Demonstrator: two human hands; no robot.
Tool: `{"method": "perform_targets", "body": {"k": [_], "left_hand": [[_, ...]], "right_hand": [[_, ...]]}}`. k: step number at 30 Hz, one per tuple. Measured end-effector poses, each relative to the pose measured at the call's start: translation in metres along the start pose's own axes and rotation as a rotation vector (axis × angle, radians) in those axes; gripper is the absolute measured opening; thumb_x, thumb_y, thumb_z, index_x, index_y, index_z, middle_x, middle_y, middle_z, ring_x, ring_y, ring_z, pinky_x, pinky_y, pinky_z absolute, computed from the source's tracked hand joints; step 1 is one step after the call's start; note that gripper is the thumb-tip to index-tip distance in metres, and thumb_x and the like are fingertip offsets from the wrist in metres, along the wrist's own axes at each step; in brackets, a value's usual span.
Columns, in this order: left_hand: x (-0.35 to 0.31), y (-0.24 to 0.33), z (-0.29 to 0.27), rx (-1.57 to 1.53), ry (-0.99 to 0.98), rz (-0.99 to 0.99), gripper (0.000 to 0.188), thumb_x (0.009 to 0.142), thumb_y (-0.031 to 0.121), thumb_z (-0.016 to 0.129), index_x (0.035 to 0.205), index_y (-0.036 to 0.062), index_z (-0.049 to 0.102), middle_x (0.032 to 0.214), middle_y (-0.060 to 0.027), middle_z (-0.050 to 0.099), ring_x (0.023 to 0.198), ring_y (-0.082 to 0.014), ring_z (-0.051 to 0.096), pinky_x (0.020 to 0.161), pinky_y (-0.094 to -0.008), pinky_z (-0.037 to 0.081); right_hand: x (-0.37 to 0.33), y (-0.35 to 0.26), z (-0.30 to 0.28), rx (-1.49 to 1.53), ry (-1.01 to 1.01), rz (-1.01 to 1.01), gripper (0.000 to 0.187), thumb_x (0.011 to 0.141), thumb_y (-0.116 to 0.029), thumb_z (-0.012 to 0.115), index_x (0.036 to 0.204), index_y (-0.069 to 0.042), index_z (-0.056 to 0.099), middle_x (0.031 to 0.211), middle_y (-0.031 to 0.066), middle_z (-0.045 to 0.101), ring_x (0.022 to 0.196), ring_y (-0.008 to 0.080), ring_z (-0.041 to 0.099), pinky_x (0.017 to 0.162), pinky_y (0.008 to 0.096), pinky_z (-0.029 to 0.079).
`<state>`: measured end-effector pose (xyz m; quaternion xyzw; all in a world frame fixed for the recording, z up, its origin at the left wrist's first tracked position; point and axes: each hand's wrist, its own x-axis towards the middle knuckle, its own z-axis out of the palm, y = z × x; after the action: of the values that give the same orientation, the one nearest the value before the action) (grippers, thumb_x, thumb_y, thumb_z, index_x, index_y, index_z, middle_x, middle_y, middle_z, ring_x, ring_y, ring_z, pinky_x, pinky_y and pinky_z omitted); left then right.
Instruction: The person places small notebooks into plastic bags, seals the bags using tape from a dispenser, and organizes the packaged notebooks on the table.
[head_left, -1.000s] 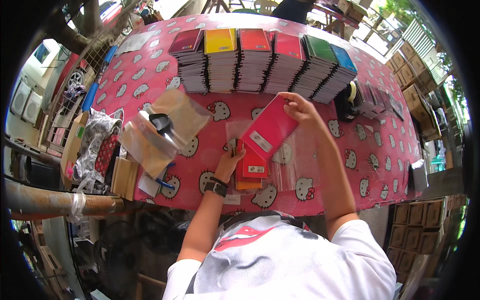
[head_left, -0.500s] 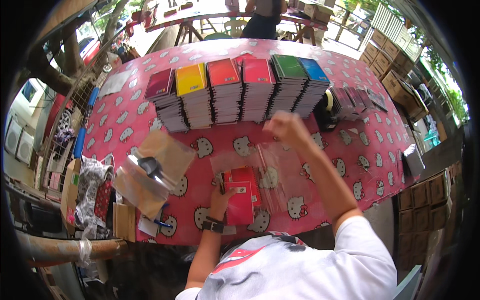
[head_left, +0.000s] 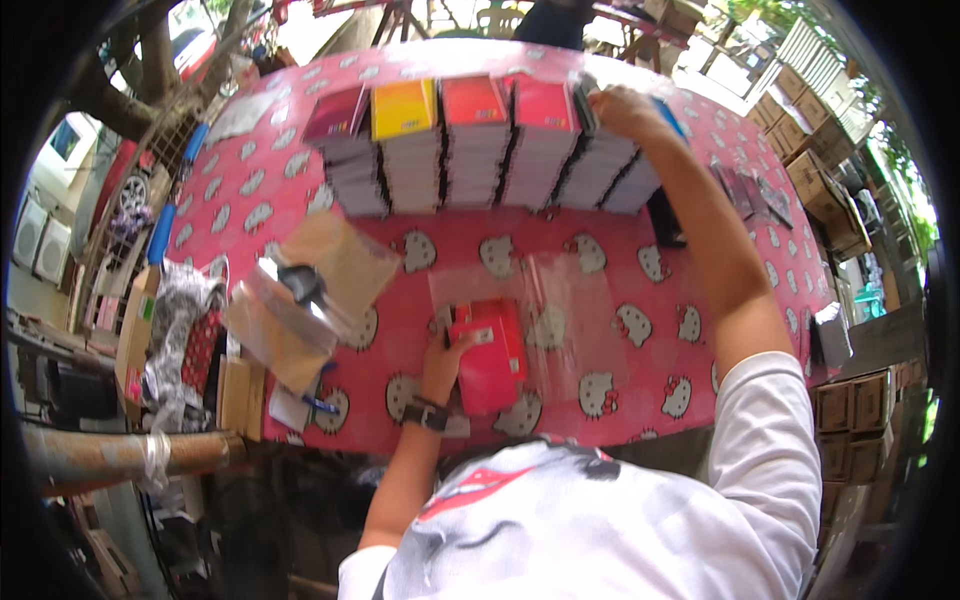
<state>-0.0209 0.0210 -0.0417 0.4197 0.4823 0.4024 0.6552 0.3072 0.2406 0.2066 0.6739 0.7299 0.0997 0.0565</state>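
Note:
My left hand (head_left: 440, 364) is closed on the left edge of a small red notebook (head_left: 486, 380), thumb on top. Under it lies a larger red spiral notebook (head_left: 511, 336), partly covered. Both rest beside a clear plastic sleeve (head_left: 580, 335) spread on the table. My right hand (head_left: 626, 112) reaches to the top of the green stack at the far right. Its fingers pinch a green notebook (head_left: 583, 104), which stands tilted up at its left edge. The hand and forearm hide much of that stack's top and of the blue notebook stack (head_left: 668, 116).
Stacks of maroon (head_left: 336, 114), yellow (head_left: 403, 108), orange-red (head_left: 474, 102) and pink-red notebooks (head_left: 546, 105) line the back of the pink table (head_left: 400, 300). Clear and brown packaging (head_left: 310, 290) lies at left, near a blue pen (head_left: 320, 404). Cardboard boxes (head_left: 850, 410) stand at right.
My right hand has moved from in front of the stacks up and right, onto the green one, and lifted a notebook's edge. My left hand keeps its hold; the view has shifted slightly.

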Motion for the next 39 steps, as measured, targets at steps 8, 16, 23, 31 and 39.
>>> {"method": "perform_targets", "body": {"k": [8,16,23,31,39], "left_hand": [[0.003,-0.005,-0.004,-0.152,-0.026,-0.045,0.042,0.08,0.022,0.065,0.112,-0.0031,0.053,0.102,-0.0097,0.061,0.087,-0.0169,0.059,0.076,-0.0288,0.047],[0.009,-0.009,-0.008,-0.387,-0.117,-0.035,0.038,0.082,0.024,0.063,0.107,-0.0016,0.054,0.098,-0.0093,0.06,0.086,-0.0168,0.058,0.074,-0.0296,0.048],[-0.003,0.009,0.01,0.121,-0.057,0.192,0.057,0.073,0.011,0.072,0.118,-0.002,0.041,0.105,-0.0127,0.057,0.087,-0.0201,0.06,0.076,-0.0317,0.051],[0.003,-0.006,0.006,-0.023,-0.147,0.04,0.061,0.07,0.008,0.075,0.119,-0.0027,0.041,0.105,-0.0136,0.06,0.091,-0.0203,0.061,0.077,-0.0304,0.052],[0.002,0.005,0.003,-0.038,-0.121,0.02,0.055,0.072,0.01,0.073,0.118,-0.0022,0.044,0.102,-0.0123,0.061,0.087,-0.0195,0.062,0.075,-0.031,0.051]], "right_hand": [[-0.131,-0.014,0.003,1.255,0.707,0.204,0.014,0.075,-0.008,0.066,0.082,-0.001,0.057,0.076,0.0042,0.058,0.071,0.014,0.057,0.066,0.0275,0.046],[-0.177,-0.123,0.051,1.073,-0.535,-0.745,0.036,0.067,0.002,0.065,0.102,-0.005,0.059,0.095,0.0086,0.063,0.088,0.0176,0.059,0.079,0.0309,0.046],[-0.154,-0.183,0.12,1.094,-0.149,-0.568,0.041,0.066,-0.004,0.07,0.106,-0.005,0.061,0.095,0.0127,0.061,0.085,0.0242,0.059,0.071,0.0359,0.047],[-0.05,0.132,0.089,0.313,0.488,0.962,0.06,0.071,-0.053,0.068,0.097,0.001,0.063,0.098,0.0179,0.064,0.095,0.0312,0.059,0.084,0.041,0.046],[-0.058,0.094,0.069,0.946,1.008,0.682,0.034,0.068,-0.024,0.076,0.089,-0.002,0.06,0.09,0.0122,0.063,0.081,0.0264,0.06,0.078,0.0337,0.046]]}}
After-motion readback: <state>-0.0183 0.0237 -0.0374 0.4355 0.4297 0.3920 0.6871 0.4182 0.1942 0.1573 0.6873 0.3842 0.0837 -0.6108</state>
